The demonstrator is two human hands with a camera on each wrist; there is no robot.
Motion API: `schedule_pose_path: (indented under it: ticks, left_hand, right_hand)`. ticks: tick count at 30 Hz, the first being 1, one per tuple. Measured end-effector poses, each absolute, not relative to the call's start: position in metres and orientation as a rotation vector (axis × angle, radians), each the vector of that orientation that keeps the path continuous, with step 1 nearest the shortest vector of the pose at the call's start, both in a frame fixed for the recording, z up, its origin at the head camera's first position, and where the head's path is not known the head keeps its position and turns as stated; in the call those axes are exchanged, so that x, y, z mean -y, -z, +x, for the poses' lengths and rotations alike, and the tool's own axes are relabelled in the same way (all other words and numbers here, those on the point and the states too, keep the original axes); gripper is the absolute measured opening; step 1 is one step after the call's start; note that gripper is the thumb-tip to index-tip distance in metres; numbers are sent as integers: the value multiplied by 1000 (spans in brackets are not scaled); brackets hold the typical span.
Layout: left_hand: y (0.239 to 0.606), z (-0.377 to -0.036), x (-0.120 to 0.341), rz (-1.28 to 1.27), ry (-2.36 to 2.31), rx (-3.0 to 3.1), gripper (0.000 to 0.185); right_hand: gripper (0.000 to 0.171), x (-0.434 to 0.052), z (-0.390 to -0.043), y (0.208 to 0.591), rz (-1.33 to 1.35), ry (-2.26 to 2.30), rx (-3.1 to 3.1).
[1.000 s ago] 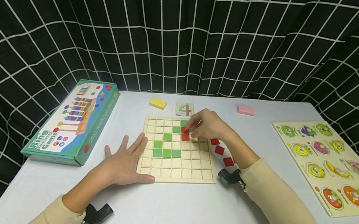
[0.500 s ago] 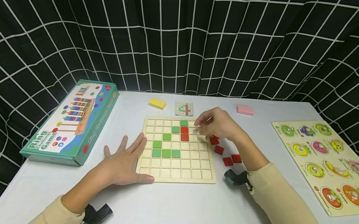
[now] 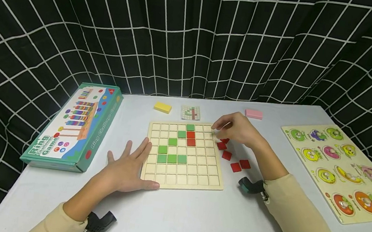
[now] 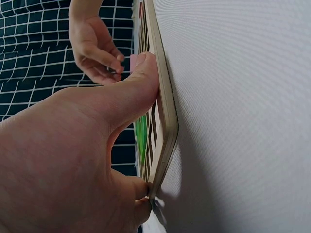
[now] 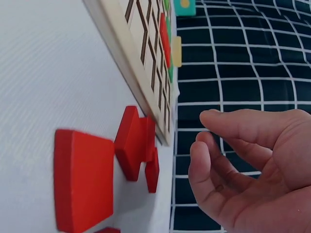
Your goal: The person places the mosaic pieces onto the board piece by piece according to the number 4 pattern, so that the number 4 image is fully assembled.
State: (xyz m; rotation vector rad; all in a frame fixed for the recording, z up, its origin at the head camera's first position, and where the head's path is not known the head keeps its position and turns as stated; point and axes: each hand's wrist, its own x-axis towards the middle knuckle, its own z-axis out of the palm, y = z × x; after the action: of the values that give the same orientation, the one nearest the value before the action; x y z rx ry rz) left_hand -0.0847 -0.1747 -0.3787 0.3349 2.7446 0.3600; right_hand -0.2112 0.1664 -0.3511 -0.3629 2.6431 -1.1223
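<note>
The left hand [image 3: 129, 171] lies flat with straight fingers against the grid board [image 3: 182, 177] on the counter [image 3: 194, 220], while the right hand [image 3: 239, 131], its grip loosely curled and holding nothing, hovers over loose red tiles [image 3: 227, 155] just beside the board's right edge.

Square grid board of pale unfinished wood [image 3: 185, 156]: matt, smooth, dark engraved lines. Flat red square wooden tiles [image 5: 83, 180]: painted, satin, edges crisp. Green square painted tiles [image 3: 172, 159] set in board: same satin finish. White table surface [image 3: 194, 220]: finely woven texture, matt. Teal printed cardboard box [image 3: 72, 126]: slightly glossy. Black white-gridded cloth backdrop [image 3: 195, 36]: soft, folded.
</note>
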Motion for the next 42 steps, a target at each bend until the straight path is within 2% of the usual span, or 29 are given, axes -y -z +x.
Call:
schedule_pose_path:
  ticks: [20, 42]
  left_hand:
    - [380, -85, 175, 342, -358, -2746, 125]
    - [381, -85, 175, 337, -369, -2750, 126]
  right_hand:
    - [29, -191, -214, 361, -192, 1140, -2602]
    - [30, -191, -216, 365, -172, 1009, -2603]
